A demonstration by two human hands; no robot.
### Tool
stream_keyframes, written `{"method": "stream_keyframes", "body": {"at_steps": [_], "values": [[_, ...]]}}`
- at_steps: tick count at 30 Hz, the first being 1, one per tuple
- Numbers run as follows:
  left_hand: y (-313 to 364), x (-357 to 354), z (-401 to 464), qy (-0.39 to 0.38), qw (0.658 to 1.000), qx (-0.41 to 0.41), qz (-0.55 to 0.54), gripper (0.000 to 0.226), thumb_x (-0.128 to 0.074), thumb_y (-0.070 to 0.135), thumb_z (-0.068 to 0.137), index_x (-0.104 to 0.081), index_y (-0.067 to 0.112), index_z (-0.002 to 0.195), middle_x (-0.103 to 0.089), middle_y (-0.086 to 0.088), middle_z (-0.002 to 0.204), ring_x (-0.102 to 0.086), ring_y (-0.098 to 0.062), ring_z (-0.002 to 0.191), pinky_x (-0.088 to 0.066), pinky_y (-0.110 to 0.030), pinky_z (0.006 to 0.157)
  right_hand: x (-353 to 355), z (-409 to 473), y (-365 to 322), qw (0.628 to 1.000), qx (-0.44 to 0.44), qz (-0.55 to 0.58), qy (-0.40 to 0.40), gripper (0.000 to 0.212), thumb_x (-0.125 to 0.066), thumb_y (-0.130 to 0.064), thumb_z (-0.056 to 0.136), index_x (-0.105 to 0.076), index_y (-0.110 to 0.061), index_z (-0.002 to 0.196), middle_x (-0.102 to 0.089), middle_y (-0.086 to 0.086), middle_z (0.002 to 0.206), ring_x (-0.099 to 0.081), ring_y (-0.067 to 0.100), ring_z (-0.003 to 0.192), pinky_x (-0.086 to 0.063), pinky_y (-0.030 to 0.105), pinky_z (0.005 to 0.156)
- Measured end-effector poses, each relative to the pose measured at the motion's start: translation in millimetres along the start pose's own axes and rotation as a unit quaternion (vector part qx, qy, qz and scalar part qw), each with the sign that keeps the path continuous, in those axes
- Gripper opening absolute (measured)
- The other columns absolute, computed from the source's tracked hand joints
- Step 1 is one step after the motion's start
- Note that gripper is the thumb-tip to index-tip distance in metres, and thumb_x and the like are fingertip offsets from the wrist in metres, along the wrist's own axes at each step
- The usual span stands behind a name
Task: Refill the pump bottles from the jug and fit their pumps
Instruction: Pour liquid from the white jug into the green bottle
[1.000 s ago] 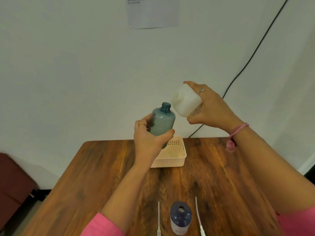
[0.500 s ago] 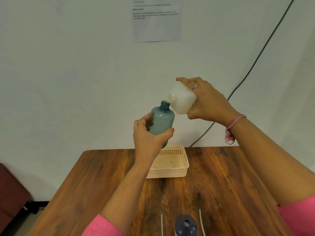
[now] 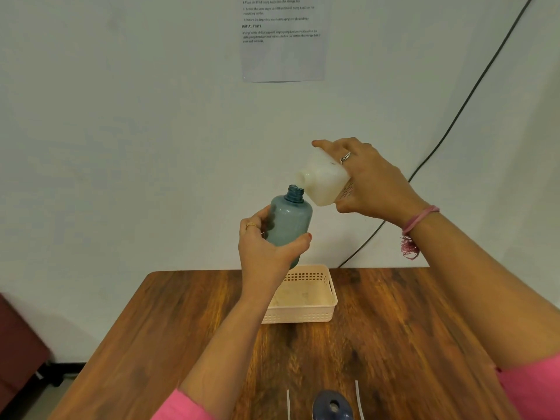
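Observation:
My left hand (image 3: 266, 253) grips a teal-blue bottle (image 3: 289, 221) upright in the air above the table, its neck open with no pump on it. My right hand (image 3: 372, 183) holds a white jug (image 3: 325, 181) tipped to the left, its spout just above and right of the bottle's mouth. I cannot see any liquid flowing. A dark blue bottle (image 3: 332, 407) stands at the near edge of the table, seen from above, with a thin white pump tube on each side, one (image 3: 288, 404) on the left and one (image 3: 360, 398) on the right.
A pale peach perforated basket (image 3: 328, 291) sits at the back of the wooden table (image 3: 394, 344), below my left hand. A black cable (image 3: 454, 116) runs down the wall at the right. A printed sheet (image 3: 281, 40) hangs on the wall. A dark red seat (image 3: 18, 344) is at the left.
The jug has tipped further and come closer over the bottle's mouth. The view has tilted upward, so the table and near bottle sit lower in frame.

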State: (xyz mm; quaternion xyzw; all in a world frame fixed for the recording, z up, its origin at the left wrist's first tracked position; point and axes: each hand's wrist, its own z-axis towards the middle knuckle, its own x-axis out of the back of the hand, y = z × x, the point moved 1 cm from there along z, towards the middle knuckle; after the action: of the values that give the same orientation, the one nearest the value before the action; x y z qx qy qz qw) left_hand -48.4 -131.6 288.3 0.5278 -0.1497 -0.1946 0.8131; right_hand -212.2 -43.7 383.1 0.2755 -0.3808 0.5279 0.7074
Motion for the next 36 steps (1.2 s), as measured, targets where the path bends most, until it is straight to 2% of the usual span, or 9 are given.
{"method": "stream_keyframes", "body": {"at_steps": [12, 17, 23, 36], "values": [[3, 5, -3, 0.005, 1.0, -0.004, -0.013, 0.073, -0.088, 0.018, 0.062, -0.043, 0.032, 0.117, -0.048, 0.006, 0.116, -0.052, -0.004, 0.098, -0.042, 0.001, 0.06, 4, 0, -8, 0.999, 0.019, -0.017, 0.024, 0.104, -0.083, -0.014, 0.059, -0.029, -0.031, 0.146, -0.045, 0.005, 0.135, -0.044, 0.025, 0.115, -0.033, 0.028, 0.076], [3, 5, -3, 0.005, 1.0, -0.006, -0.014, 0.073, -0.089, 0.019, 0.061, -0.043, 0.032, 0.117, -0.048, 0.006, 0.117, -0.052, -0.004, 0.099, -0.042, 0.001, 0.06, 7, 1, -11, 0.999, 0.019, -0.021, 0.023, 0.104, -0.084, -0.015, 0.059, -0.029, -0.03, 0.146, -0.045, 0.006, 0.135, -0.044, 0.026, 0.117, -0.043, 0.038, 0.084], [4, 6, -2, 0.012, 1.0, -0.008, -0.025, 0.073, -0.089, 0.017, 0.061, -0.044, 0.03, 0.117, -0.049, 0.005, 0.116, -0.053, -0.006, 0.099, -0.043, 0.001, 0.061, 9, 3, -12, 0.999, 0.018, -0.021, 0.024, 0.104, -0.083, -0.014, 0.06, -0.028, -0.03, 0.146, -0.045, 0.006, 0.135, -0.043, 0.025, 0.115, -0.044, 0.044, 0.089], [1, 5, -1, 0.015, 0.999, -0.003, -0.039, 0.073, -0.089, 0.017, 0.06, -0.045, 0.03, 0.117, -0.05, 0.005, 0.116, -0.053, -0.004, 0.099, -0.043, -0.001, 0.059, 9, 5, -12, 0.999, 0.024, -0.034, 0.029, 0.103, -0.083, -0.014, 0.06, -0.029, -0.029, 0.146, -0.045, 0.008, 0.135, -0.044, 0.027, 0.115, -0.045, 0.048, 0.09]]}}
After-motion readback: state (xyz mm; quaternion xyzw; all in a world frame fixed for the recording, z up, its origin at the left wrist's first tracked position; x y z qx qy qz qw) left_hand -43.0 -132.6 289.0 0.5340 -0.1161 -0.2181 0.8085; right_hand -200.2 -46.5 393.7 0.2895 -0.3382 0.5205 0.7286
